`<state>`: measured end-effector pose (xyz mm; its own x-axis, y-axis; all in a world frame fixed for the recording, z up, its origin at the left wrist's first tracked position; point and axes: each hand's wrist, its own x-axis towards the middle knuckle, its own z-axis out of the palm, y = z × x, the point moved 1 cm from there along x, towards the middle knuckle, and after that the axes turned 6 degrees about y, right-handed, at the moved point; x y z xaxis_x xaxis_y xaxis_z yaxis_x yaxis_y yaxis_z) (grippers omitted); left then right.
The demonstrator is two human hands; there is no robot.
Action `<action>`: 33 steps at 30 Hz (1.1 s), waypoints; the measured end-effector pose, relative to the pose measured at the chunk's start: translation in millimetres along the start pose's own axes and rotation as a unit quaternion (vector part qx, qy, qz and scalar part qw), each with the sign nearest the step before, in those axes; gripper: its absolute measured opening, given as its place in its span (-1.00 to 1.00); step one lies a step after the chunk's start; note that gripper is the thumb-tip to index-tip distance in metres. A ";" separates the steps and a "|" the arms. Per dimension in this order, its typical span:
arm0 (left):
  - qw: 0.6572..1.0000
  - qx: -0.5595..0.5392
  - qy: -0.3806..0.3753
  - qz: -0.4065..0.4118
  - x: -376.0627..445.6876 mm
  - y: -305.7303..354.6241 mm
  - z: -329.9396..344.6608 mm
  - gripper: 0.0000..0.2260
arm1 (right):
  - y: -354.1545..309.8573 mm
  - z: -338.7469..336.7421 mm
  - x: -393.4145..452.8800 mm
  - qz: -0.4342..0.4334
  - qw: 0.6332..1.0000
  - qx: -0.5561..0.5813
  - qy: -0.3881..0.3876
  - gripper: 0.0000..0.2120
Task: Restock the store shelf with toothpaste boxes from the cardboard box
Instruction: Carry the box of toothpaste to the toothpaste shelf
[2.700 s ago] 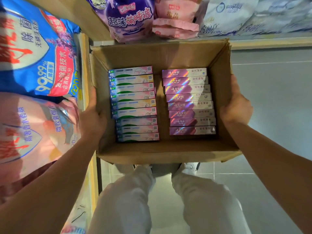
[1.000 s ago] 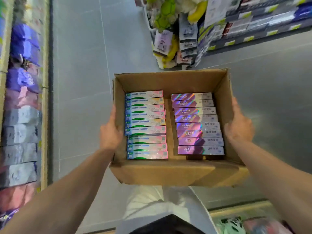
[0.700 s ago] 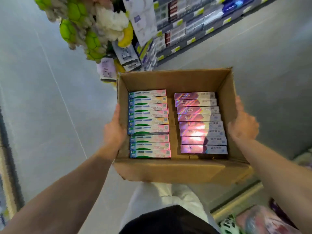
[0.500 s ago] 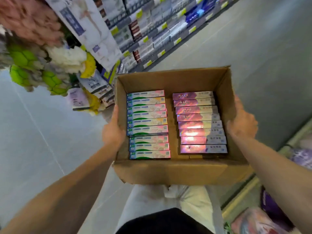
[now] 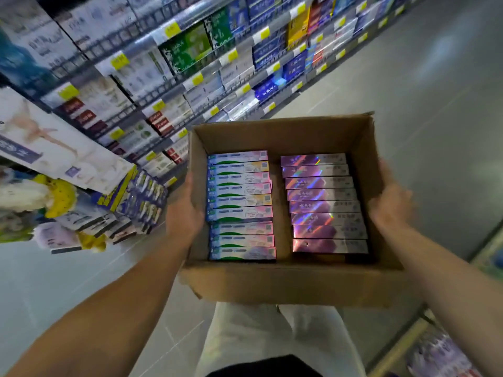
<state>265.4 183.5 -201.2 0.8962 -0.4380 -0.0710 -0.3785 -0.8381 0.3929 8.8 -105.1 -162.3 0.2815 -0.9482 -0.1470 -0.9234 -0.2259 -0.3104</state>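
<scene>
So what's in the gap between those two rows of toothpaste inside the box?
Nothing: in the head view, only a bare strip of the cardboard box floor separates the blue-green row from the purple row.

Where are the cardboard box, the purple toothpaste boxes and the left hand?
cardboard box point(image 5: 285, 284): head view, near wall.
purple boxes point(image 5: 324, 206): head view, middle of the stack.
left hand point(image 5: 181, 213): head view, back of hand.

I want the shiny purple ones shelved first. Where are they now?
In the head view, the purple toothpaste boxes lie stacked in the right half of the cardboard box, beside the green-and-blue boxes, nearest the right hand.
</scene>
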 end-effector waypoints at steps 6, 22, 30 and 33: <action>0.998 -0.011 -0.012 -0.068 69.2 96.7 41.7 -0.16 | 1.2 -17.2 148.4 -0.041 0.999 -0.023 -0.004 -0.23; 0.967 -0.108 0.031 -0.229 251.8 257.4 152.6 -0.22 | -58.5 1.5 471.6 -0.136 0.987 -0.065 -0.050 -0.20; 0.956 -0.055 0.045 -0.286 311.6 314.9 209.5 -0.21 | -89.5 28.9 606.8 -0.178 0.973 -0.100 -0.108 -0.11; 0.954 -0.056 0.062 -0.289 325.7 334.2 235.5 -0.22 | -103.3 42.8 654.8 -0.214 0.962 -0.118 -0.126 -0.10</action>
<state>376.3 -315.8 -308.9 0.9707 0.1335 -0.1996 0.2075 -0.8849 0.4171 299.6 -693.1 -266.7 0.6751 -0.6806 -0.2846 -0.7347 -0.6551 -0.1760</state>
